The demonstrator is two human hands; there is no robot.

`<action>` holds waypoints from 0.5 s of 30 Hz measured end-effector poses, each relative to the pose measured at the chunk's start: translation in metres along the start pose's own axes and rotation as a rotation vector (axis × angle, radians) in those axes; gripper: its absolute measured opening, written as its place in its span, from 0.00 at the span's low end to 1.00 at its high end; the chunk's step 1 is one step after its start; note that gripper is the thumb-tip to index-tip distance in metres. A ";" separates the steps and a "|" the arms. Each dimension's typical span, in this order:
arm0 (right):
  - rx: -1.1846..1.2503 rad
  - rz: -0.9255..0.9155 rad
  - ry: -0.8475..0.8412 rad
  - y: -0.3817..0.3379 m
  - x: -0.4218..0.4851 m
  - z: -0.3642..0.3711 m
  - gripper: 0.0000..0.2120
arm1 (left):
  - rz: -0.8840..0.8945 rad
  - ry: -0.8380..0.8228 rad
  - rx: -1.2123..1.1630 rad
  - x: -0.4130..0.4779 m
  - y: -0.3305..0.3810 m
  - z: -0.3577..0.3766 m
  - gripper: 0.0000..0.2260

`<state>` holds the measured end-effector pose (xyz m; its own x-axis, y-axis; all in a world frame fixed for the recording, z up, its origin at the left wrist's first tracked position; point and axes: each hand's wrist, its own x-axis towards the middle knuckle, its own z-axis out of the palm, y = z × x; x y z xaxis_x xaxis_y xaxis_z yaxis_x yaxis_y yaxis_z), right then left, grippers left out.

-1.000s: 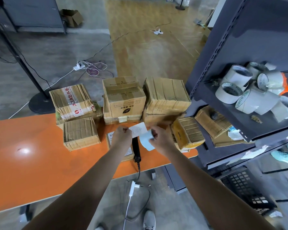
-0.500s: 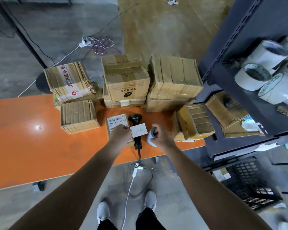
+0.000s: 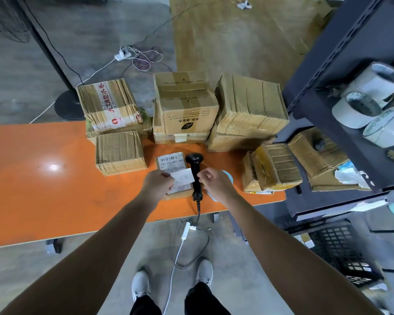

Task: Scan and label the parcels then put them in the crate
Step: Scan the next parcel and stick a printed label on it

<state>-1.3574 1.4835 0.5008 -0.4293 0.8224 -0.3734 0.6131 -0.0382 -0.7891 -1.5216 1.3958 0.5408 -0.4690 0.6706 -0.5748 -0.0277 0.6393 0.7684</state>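
Note:
A small flat parcel with a barcode label lies on the orange table near its front edge. My left hand pinches a white handwritten label just above that parcel. My right hand is curled round a pale blue backing sheet to the right of the label. A black barcode scanner lies between my hands, its cable hanging off the table. A black plastic crate stands on the floor at lower right.
Several taped cardboard parcels are stacked along the table's far edge, and one yellow-taped parcel sits at the right end. A dark metal shelf with rolls of tape stands on the right. Cables lie on the floor.
My hands have come down from in front of the stacked parcels to the small flat parcel; the white label, peeled from the blue backing, is now lower, over that parcel.

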 end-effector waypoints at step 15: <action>-0.101 -0.036 -0.069 -0.020 -0.002 0.022 0.06 | 0.008 -0.012 -0.064 -0.004 -0.025 -0.010 0.10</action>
<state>-1.3833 1.4703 0.5065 -0.4952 0.7808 -0.3809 0.6582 0.0510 -0.7511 -1.5275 1.3738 0.5267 -0.4592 0.6800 -0.5716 -0.0802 0.6091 0.7890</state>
